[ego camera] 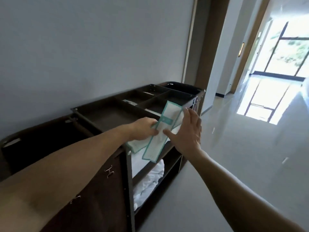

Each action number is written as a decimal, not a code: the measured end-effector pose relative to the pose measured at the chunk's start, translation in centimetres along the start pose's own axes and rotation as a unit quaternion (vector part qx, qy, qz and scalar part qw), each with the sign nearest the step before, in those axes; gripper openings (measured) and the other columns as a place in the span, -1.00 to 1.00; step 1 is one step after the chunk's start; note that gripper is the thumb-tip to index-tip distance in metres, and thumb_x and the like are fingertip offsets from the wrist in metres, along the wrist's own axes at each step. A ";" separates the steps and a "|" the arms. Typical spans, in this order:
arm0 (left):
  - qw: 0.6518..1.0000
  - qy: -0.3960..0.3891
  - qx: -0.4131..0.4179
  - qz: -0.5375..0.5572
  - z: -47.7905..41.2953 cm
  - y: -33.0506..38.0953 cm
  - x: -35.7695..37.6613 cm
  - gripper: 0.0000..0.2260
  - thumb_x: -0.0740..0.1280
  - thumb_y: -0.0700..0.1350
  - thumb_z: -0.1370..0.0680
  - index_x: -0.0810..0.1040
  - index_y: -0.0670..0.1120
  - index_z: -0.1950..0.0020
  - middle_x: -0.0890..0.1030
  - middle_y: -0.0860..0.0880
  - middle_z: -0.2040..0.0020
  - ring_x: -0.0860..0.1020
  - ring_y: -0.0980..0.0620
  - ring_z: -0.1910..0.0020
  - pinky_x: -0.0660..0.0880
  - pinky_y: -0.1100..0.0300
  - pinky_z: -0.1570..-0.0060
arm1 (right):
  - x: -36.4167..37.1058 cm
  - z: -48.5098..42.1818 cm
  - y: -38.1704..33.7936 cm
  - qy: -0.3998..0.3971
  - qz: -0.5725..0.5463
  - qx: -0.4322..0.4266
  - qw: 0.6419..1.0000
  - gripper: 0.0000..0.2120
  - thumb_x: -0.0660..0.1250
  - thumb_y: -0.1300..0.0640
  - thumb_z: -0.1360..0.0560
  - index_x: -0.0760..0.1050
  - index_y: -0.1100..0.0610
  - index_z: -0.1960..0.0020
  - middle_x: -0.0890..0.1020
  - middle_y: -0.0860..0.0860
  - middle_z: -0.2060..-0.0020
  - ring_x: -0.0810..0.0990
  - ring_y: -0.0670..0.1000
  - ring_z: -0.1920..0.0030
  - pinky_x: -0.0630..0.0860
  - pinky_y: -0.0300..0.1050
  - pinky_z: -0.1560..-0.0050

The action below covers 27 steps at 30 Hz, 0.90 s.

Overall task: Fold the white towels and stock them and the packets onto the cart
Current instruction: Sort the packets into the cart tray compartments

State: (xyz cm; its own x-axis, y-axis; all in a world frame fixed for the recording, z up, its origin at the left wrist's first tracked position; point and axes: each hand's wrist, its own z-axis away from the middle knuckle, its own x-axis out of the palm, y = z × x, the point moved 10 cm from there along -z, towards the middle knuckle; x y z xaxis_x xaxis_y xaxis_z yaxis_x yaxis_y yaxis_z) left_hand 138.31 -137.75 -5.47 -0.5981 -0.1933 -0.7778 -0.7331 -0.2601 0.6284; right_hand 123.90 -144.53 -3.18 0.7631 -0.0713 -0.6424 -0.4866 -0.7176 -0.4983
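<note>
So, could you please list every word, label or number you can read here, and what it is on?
No text here is legible.
Long packet, held by the left hand: teal label patch, print too blurred to read.
Same packet's lower end: faint marks, too small to read.
Cart: no lettering visible.

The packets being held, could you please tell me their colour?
The packets are white with a teal-green border, best seen in the head view.
</note>
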 end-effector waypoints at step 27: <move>0.948 0.264 0.164 -0.069 -33.6 13.3 3.1 -0.69 0.39 0.05 -0.49 0.51 -0.10 -0.12 0.52 -0.03 -0.05 0.46 -0.06 -0.07 0.42 0.00 -0.09 | 2.1 -20.0 31.1 -0.108 -0.162 0.316 0.929 -0.68 0.53 0.01 -0.43 0.57 0.18 -0.04 0.61 0.11 0.07 0.58 0.01 0.16 0.53 -0.18 0.26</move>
State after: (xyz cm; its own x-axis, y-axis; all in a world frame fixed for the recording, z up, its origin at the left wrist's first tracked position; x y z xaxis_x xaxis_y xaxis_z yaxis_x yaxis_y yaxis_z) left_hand 137.58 -173.61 0.03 -0.3073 -0.6475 -0.6974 -0.9055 -0.0265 0.4236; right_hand 118.88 -180.81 -8.37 0.8434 0.2667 -0.4665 -0.4502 -0.1231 -0.8844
